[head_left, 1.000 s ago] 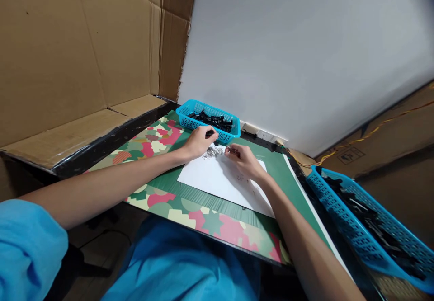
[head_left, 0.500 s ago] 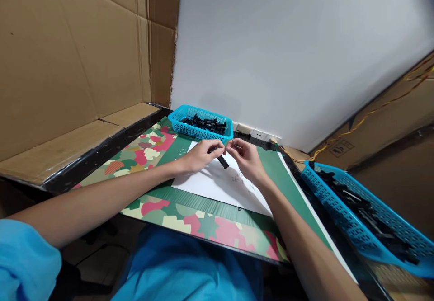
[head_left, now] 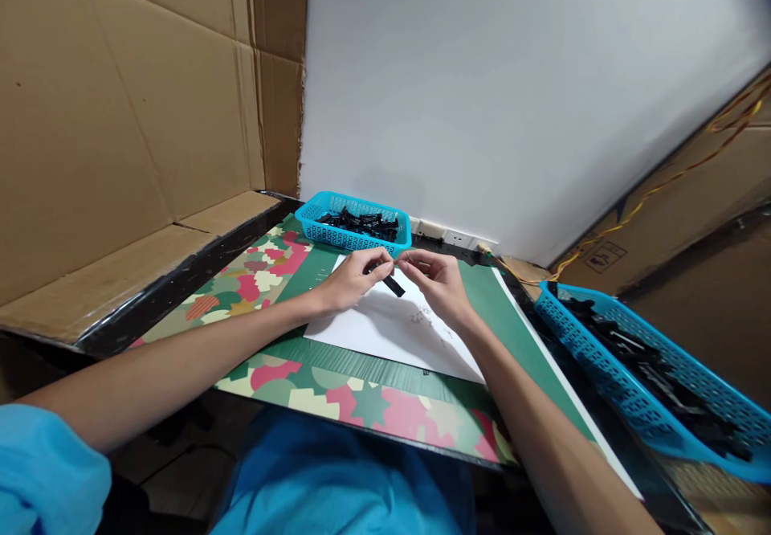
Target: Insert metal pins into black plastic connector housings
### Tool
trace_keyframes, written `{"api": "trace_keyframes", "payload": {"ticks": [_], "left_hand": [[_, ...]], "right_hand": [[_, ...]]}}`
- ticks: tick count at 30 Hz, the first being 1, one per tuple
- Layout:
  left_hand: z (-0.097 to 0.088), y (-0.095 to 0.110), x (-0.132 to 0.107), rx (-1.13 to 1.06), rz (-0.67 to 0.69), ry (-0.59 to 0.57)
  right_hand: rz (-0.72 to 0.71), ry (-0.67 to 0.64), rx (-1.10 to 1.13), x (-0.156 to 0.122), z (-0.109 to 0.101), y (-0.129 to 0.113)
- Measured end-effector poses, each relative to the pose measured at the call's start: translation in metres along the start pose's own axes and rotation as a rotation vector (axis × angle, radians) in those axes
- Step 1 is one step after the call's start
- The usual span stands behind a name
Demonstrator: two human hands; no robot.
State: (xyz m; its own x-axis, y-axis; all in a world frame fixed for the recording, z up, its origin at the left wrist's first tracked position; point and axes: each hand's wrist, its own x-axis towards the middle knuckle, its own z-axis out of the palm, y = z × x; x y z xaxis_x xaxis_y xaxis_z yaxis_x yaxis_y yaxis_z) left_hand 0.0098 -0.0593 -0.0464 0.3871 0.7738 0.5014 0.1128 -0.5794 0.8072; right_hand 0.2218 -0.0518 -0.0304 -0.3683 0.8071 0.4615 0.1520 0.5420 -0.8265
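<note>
My left hand [head_left: 360, 278] is closed around a short black bar-shaped part [head_left: 393, 286], whose lower end sticks out to the right below the fingers. Close against it, my right hand [head_left: 438, 280] pinches with thumb and forefinger at the left hand's fingertips. Whatever is in that pinch is too small to make out. Both hands are above a white sheet of paper [head_left: 373, 334], on which a scatter of small dark bits [head_left: 422, 316] lies under the right hand.
A blue basket [head_left: 352, 238] of black parts stands at the back. Another blue basket [head_left: 626, 406] with black parts is at the right. The patterned green mat [head_left: 289, 374] covers the table. A power strip [head_left: 456, 239] and yellow wires [head_left: 632, 210] run along the wall; cardboard [head_left: 132, 101] rises at left.
The view has shifted slightly. Both hands stay together over the paper, the left still holding the black part, with only small movements of the fingers.
</note>
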Motion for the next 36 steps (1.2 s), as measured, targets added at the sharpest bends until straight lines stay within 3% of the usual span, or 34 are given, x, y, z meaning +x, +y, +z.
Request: {"api": "trace_keyframes", "payload": {"ticks": [9, 15, 21, 26, 30, 36], "left_hand": [[-0.002, -0.005, 0.000, -0.032, -0.004, 0.001], [-0.001, -0.005, 0.001, -0.052, -0.012, -0.009], [0.000, 0.003, -0.001, 0.030, 0.010, -0.034], [0.000, 0.006, -0.006, 0.283, -0.005, -0.059], [0.000, 0.001, -0.010, 0.573, 0.008, -0.092], [0.001, -0.001, -0.012, 0.679, 0.054, -0.133]], "right_hand": [[0.013, -0.011, -0.010, -0.002, -0.001, -0.001], [0.056, 0.089, -0.031, 0.001, -0.001, -0.005], [0.068, 0.050, -0.042, 0.001, 0.000, 0.000], [0.110, 0.054, -0.068, 0.002, -0.004, 0.000], [0.149, 0.094, -0.240, 0.003, -0.015, 0.003], [0.281, 0.044, -0.424, -0.001, -0.023, 0.010]]}}
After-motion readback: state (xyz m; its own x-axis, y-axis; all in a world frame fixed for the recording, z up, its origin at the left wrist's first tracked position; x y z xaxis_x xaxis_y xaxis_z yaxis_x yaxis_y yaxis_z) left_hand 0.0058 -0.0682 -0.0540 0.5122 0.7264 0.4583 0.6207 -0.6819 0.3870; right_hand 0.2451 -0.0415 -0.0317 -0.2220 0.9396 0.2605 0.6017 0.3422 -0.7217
